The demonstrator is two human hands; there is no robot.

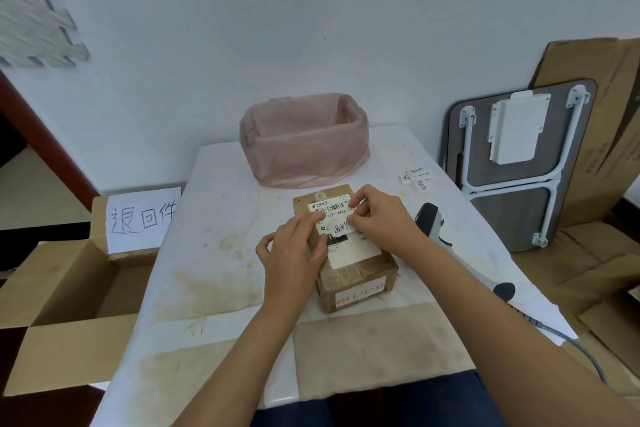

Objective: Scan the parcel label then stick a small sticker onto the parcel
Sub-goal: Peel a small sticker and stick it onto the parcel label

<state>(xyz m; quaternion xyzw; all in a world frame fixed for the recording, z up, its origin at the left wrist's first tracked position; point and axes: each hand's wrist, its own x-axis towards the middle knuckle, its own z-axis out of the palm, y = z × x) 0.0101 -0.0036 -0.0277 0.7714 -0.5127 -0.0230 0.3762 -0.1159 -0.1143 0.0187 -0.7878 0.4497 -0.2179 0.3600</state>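
A brown cardboard parcel (pixel 360 276) lies in the middle of the white table (pixel 221 218). A white shipping label (pixel 349 253) with a barcode covers its top. A small white sticker (pixel 341 228) with handwritten characters lies on that label. My left hand (pixel 294 253) rests on the parcel's left side, its fingertips touching the sticker's left end. My right hand (pixel 377 215) pinches the sticker's right end against the label. The barcode scanner (pixel 429 218) lies on the table just right of my right hand, held by neither hand.
A bin lined with a pink bag (pixel 304 142) stands behind the parcel. Several spare stickers (pixel 417 178) lie at the table's far right. An open carton with a handwritten sign (pixel 142 218) sits to the left. A folded table (pixel 519 163) and flattened cardboard (pixel 606 135) lean at right.
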